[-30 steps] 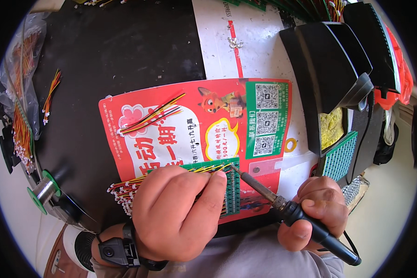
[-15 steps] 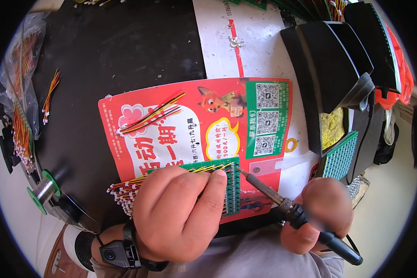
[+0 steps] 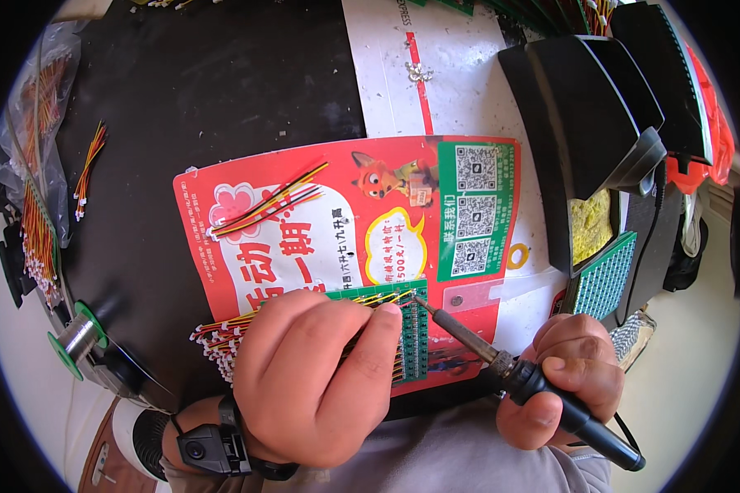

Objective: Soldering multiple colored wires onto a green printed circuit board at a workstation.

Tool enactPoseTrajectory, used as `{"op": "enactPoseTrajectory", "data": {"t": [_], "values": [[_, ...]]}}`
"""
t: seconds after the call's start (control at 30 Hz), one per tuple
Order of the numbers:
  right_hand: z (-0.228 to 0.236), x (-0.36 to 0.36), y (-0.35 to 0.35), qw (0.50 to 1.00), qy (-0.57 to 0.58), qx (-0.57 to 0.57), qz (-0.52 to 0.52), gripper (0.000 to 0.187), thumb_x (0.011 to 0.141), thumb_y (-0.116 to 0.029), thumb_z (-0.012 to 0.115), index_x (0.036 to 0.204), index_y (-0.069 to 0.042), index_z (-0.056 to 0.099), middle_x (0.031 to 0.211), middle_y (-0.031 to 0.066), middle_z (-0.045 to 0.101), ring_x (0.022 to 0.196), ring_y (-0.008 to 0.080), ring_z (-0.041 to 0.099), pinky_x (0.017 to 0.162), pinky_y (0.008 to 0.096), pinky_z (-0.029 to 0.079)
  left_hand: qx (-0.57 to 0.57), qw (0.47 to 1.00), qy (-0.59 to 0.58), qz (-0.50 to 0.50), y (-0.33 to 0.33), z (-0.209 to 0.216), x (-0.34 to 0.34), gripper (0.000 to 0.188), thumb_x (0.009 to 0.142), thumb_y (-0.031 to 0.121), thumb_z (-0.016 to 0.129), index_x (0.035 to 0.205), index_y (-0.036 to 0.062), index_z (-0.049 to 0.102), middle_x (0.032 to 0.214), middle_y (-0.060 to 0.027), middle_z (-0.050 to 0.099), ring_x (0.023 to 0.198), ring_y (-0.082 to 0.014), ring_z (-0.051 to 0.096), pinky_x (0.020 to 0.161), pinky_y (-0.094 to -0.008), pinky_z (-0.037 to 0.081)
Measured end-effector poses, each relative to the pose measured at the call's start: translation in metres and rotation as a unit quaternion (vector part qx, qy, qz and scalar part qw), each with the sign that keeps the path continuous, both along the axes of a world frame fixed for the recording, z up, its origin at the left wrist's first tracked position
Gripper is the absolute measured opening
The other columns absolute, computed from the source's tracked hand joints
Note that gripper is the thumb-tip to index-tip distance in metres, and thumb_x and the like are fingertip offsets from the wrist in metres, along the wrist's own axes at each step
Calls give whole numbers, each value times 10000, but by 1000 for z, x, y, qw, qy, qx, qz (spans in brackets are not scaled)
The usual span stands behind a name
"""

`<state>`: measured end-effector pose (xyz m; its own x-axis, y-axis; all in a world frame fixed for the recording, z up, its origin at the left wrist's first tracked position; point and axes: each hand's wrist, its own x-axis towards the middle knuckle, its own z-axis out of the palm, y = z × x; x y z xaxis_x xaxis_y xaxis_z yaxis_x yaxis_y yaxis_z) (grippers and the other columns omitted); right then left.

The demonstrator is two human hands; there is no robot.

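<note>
My left hand (image 3: 312,382) is closed over a green circuit board (image 3: 415,353), thumb and forefinger pinching a thin wire near the board's upper edge. Several red, yellow and black wires with white plugs (image 3: 218,345) stick out to the left from under that hand. In my right hand (image 3: 580,366) is a soldering iron (image 3: 471,337), gripped by its black handle. The iron's tip meets the board, or hovers just above it, right beside my left fingertips. What lies under my left palm is hidden.
The board rests on a red printed sheet (image 3: 477,324) with a few loose wires (image 3: 275,201) on it. Left stand a solder spool (image 3: 80,337) and a bag of wires (image 3: 45,123). At right are a black holder (image 3: 584,90) with yellow sponge (image 3: 590,226) and another green board (image 3: 604,278).
My right fingers have shifted a little on the handle, and the iron's tip has moved slightly to the left and up. My left hand stays almost in place.
</note>
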<state>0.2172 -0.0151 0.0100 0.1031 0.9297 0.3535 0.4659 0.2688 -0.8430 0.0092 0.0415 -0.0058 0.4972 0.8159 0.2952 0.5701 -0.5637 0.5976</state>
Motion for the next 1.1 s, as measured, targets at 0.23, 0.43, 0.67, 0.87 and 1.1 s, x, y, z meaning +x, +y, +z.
{"op": "enactPoseTrajectory", "data": {"t": [0.23,0.43,0.67,0.87,1.1], "values": [[1,0,2,1000,-2,-5,5,351,817,-217,831,884,-1,562,598,49,523,470,180,496,432,306,394,-12,1000,11,-14,0,2,-1,313,622,-114,729,927,-40,722,790,-108,635,656,-268,585,576,-356,472],[1,0,1,1000,-3,-12,6,351,812,-215,835,879,-2,564,598,50,524,470,178,498,431,303,395,-12,1000,13,-22,1,3,-1,315,619,-118,726,927,-48,721,775,-109,639,649,-267,590,577,-360,476],[-1,0,1,1000,0,-9,11,342,810,-205,833,881,2,569,597,50,524,470,177,497,429,302,395,-17,1000,18,-17,1,4,0,318,614,-121,725,924,-53,723,776,-111,643,642,-268,591,580,-362,481],[1,0,0,1000,-3,-5,-4,340,814,-205,828,878,2,566,595,48,520,466,176,496,430,301,397,-10,1000,14,-16,1,3,1,319,608,-122,723,920,-55,722,772,-111,641,642,-269,592,580,-361,483],[0,2,1,1000,-8,-7,17,339,816,-199,832,886,-3,565,591,43,515,465,176,500,433,302,404,-13,1000,16,-22,1,3,0,324,607,-123,726,925,-59,719,765,-114,637,636,-270,587,574,-362,476]]}}
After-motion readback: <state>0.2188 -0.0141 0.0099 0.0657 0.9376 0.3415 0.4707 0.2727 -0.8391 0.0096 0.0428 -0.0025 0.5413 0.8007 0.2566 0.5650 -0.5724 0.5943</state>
